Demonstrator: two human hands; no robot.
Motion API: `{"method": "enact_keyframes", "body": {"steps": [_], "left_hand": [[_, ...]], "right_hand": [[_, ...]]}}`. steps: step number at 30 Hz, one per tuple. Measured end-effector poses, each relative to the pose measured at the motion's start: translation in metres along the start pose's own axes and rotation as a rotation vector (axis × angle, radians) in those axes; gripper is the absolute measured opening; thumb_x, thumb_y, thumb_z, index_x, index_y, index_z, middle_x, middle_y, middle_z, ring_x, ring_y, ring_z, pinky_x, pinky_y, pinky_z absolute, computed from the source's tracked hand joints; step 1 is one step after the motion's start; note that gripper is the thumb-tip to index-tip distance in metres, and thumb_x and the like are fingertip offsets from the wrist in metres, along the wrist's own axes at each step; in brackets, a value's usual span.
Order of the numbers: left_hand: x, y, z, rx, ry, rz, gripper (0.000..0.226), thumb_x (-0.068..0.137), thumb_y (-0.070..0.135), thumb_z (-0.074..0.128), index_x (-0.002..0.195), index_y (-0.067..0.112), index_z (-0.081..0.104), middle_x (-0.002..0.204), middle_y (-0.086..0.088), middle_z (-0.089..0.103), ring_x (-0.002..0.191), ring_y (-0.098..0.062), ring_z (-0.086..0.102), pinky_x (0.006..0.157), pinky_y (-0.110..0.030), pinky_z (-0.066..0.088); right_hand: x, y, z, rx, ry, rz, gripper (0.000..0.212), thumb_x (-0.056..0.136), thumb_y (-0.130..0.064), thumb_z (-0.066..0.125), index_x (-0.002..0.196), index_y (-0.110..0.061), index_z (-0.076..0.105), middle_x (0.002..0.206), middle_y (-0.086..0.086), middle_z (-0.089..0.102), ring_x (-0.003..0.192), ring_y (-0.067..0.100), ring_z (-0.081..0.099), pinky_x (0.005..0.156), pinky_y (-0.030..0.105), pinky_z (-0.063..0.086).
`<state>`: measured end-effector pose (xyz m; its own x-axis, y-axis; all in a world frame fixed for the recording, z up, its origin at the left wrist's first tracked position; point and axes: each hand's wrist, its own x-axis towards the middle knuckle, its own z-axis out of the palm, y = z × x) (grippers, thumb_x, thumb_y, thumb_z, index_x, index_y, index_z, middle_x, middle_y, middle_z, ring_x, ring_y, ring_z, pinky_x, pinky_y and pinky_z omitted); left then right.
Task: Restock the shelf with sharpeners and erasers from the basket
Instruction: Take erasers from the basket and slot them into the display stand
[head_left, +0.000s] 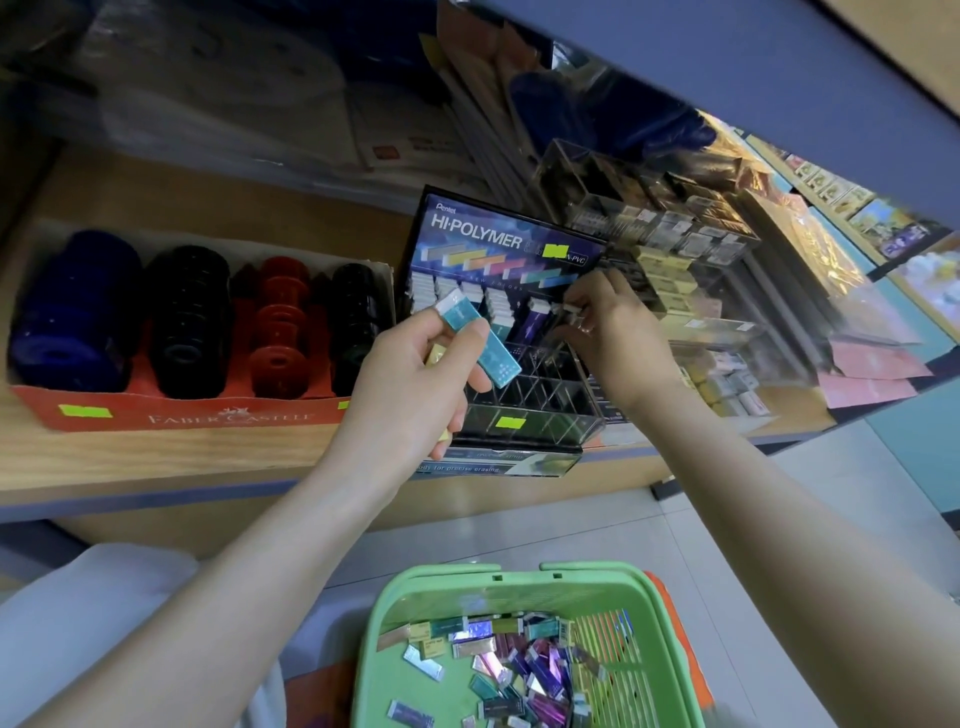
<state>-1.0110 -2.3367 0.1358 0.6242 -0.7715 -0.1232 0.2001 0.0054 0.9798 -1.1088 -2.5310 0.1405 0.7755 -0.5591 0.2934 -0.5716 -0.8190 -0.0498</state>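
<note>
The left hand (410, 384) is curled round a small bunch of erasers. Two teal erasers (488, 345) stick out on top, held between the thumb and the fingers. A bit of yellow shows under them in the same hand. This hand is up in front of the black display box (511, 244), which sits on the wooden shelf (156, 457).

The right hand (613, 332) reaches into the display box. Its fingertips pinch a small eraser (570, 310) with a white end, right by the back rows of little slots. Those back slots already have erasers standing in them. The front slots look bare.

Next to the display box, on the left, is a red box (182, 413) full of round sharpeners (275, 332) in blue, black and red.

Down below, on the floor, is a green basket (384, 623). Many loose erasers (519, 670) lie in a heap inside it.
</note>
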Motion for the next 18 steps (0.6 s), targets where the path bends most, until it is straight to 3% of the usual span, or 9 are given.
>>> {"method": "enact_keyframes", "body": {"steps": [3, 7, 10, 13, 15, 18], "left_hand": [[0.001, 0.000, 0.001, 0.010, 0.006, 0.009, 0.009, 0.097, 0.026, 0.051, 0.095, 0.020, 0.058, 0.062, 0.007, 0.061, 0.040, -0.008, 0.040, 0.033, -0.021, 0.030], [0.001, -0.001, 0.001, 0.025, -0.006, 0.023, 0.007, 0.096, 0.023, 0.053, 0.094, 0.017, 0.057, 0.068, 0.004, 0.062, 0.040, -0.009, 0.039, 0.033, -0.020, 0.030], [-0.001, -0.002, 0.001, 0.061, -0.038, 0.028, 0.005, 0.093, 0.020, 0.058, 0.090, 0.017, 0.061, 0.067, 0.004, 0.059, 0.039, -0.007, 0.039, 0.032, -0.019, 0.029], [-0.001, -0.005, 0.002, 0.107, -0.084, 0.048, 0.007, 0.090, 0.021, 0.063, 0.087, 0.015, 0.065, 0.063, 0.001, 0.057, 0.040, -0.011, 0.038, 0.031, -0.021, 0.029], [-0.001, -0.007, 0.004, 0.126, -0.092, 0.056, 0.010, 0.088, 0.025, 0.065, 0.084, 0.016, 0.066, 0.062, -0.006, 0.057, 0.041, -0.015, 0.038, 0.031, -0.021, 0.029], [-0.003, -0.007, 0.008, 0.129, -0.091, 0.059, 0.012, 0.087, 0.027, 0.066, 0.077, 0.020, 0.065, 0.061, -0.012, 0.054, 0.040, -0.016, 0.037, 0.031, -0.020, 0.029]], "right_hand": [[0.002, 0.000, 0.004, -0.088, -0.028, -0.029, 0.027, 0.084, -0.011, 0.067, 0.109, -0.008, 0.058, 0.111, 0.011, 0.054, 0.095, 0.033, 0.057, 0.060, 0.032, 0.036], [-0.004, -0.001, 0.006, -0.210, 0.041, -0.128, 0.017, 0.084, -0.005, 0.065, 0.101, -0.008, 0.064, 0.100, 0.012, 0.060, 0.091, 0.035, 0.059, 0.054, 0.036, 0.046], [-0.019, -0.016, -0.008, 0.128, 0.121, -0.047, 0.012, 0.092, -0.009, 0.055, 0.100, -0.010, 0.065, 0.097, 0.002, 0.060, 0.080, 0.016, 0.056, 0.062, 0.029, 0.044], [-0.044, -0.042, -0.033, 0.654, -0.080, 0.023, 0.024, 0.090, 0.003, 0.051, 0.102, -0.014, 0.062, 0.094, -0.005, 0.062, 0.082, 0.003, 0.057, 0.073, 0.014, 0.043], [-0.058, -0.055, -0.044, 0.842, -0.204, 0.037, 0.031, 0.086, 0.010, 0.050, 0.102, -0.014, 0.061, 0.094, -0.004, 0.064, 0.083, 0.003, 0.059, 0.076, 0.017, 0.047], [-0.067, -0.062, -0.049, 0.883, -0.230, 0.092, 0.023, 0.087, -0.001, 0.060, 0.103, -0.018, 0.060, 0.094, -0.004, 0.065, 0.080, 0.006, 0.060, 0.075, 0.025, 0.050]]}}
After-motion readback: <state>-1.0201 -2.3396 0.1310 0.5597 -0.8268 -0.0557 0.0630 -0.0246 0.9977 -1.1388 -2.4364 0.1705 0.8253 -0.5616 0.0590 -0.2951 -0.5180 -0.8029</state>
